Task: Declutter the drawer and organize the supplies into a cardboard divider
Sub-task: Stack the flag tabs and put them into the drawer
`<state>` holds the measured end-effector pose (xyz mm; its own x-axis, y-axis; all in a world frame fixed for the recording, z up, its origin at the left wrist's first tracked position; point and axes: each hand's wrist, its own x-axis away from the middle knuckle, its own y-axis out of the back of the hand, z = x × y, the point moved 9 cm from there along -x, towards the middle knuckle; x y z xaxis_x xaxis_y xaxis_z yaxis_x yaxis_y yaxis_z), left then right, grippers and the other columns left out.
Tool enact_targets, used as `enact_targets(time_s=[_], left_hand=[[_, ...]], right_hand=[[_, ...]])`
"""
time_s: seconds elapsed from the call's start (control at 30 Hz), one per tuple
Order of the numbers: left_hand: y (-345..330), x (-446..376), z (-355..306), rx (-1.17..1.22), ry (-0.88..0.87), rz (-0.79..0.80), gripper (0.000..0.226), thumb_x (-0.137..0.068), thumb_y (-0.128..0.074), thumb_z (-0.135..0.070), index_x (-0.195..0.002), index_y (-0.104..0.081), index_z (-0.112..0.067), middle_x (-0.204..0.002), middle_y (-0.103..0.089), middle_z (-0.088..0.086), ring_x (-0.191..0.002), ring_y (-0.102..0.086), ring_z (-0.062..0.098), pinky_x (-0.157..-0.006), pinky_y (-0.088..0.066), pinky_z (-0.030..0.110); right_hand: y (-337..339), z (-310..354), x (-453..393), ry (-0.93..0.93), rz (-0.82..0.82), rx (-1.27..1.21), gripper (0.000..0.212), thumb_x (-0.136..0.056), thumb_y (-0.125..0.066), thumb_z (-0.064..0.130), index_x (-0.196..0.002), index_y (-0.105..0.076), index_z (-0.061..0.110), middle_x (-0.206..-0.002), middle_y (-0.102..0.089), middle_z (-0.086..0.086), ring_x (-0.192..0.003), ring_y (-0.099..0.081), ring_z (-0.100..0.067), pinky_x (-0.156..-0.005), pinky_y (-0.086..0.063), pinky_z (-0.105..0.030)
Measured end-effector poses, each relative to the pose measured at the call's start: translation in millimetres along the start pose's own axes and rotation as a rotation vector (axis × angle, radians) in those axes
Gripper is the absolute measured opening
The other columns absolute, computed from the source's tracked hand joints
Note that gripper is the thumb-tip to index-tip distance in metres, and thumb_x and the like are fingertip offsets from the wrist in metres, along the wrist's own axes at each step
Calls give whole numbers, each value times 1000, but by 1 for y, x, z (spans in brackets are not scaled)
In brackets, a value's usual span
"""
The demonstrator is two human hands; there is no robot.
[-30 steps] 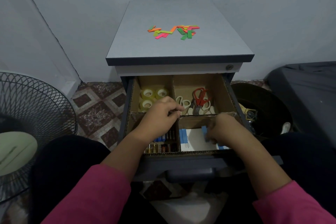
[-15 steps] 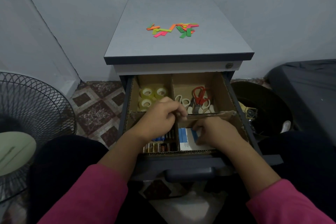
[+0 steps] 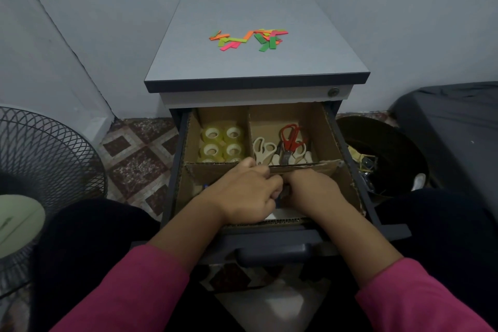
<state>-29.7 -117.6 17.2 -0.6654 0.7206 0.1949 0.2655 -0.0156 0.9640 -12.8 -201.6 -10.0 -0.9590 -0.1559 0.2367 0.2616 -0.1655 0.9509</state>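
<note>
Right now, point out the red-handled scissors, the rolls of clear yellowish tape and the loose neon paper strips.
red-handled scissors (image 3: pixel 289 137): head view, on the red handle loops.
rolls of clear yellowish tape (image 3: pixel 233 149): head view, near-right roll's top.
neon paper strips (image 3: pixel 265 39): head view, on a green strip.

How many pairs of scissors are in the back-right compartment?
3 clearly visible in the cardboard divider's back-right compartment: red-handled scissors in the middle, cream-handled scissors at left, and another cream-handled pair under the red ones. More may be hidden beneath.

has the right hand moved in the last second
Yes. The right hand has slid left along the front of the cardboard divider, from the right front compartment to the centre wall, beside the left hand.
</note>
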Motion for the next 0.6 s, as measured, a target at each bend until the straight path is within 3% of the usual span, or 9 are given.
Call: enact_targets(time_s=[0.13,0.27,0.6], left_hand=[[1,-3,-1,-56,7,-17,19,-91,-34,-35,-97,-49,-26,-95,-47,-3,-89,-39,17,-95,-29,32],[0,-4,-2,-79,17,-14,29,-85,-27,-38,-97,-50,-26,-92,-45,-3,-84,-36,17,-95,-30,33],[4,-2,-3,-49,10,-62,13,-94,-39,-31,-98,-51,-26,-97,-49,-2,-89,-38,19,-94,-29,31]], right_hand=[[0,4,-2,33,-3,0,26,-84,-58,40,-109,-62,31,-104,-65,-1,-96,-63,-24,-71,-46,-31],[3,9,-1,54,-5,33,26,-88,-55,38,-109,-63,27,-106,-64,-3,-100,-62,-25,-74,-46,-32],[4,14,-2,65,-26,82,21,-91,-54,34,-108,-62,23,-106,-64,-4,-99,-63,-25,-70,-43,-31]])
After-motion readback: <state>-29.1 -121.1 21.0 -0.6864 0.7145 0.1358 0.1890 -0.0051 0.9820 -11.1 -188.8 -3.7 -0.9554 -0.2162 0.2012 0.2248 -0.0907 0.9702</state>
